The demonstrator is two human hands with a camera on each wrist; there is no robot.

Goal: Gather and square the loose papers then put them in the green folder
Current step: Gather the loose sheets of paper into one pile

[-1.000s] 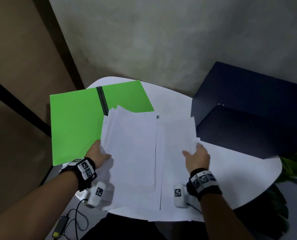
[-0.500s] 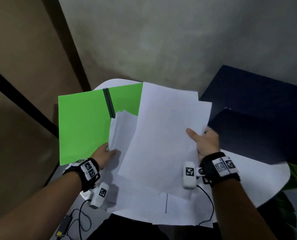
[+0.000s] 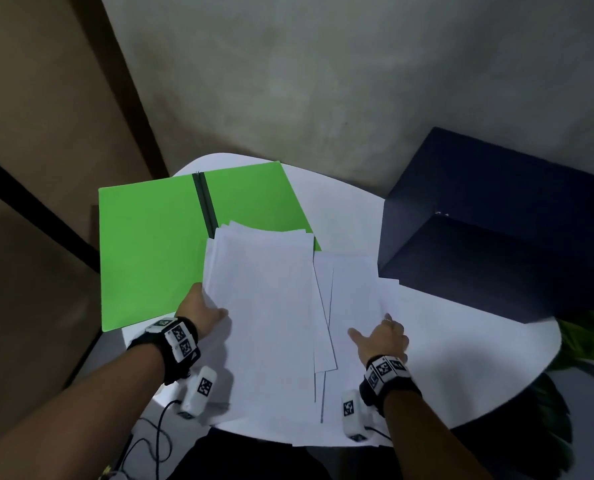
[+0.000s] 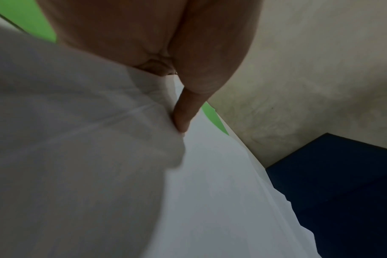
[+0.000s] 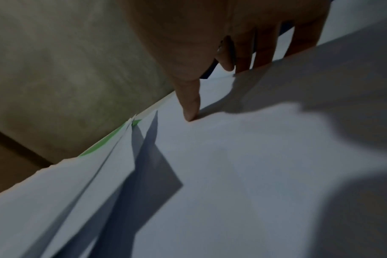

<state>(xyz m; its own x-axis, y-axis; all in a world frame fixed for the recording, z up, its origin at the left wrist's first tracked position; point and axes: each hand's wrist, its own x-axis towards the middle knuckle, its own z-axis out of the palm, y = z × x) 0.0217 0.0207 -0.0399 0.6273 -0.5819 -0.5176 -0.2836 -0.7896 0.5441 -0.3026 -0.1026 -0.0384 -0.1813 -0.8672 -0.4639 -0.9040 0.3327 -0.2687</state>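
Both forearms are bare, with no sleeves in view. The left hand [image 3: 200, 311] has a black strap around its wrist, topped by a white block carrying square black-and-white coded markers. Under that wrist hangs a small white camera housing with one more such marker, and a thin black cable trails from it toward the near left. The right hand [image 3: 382, 337] wears the same black strap, marker block and white housing, and a pale ring shows on one finger.

colours, desk scene
folder [image 3: 150, 244] bright green with dark spine strip, papers [image 3: 264, 306] plain white, desk [image 3: 462, 358] white, box [image 3: 496, 220] navy.
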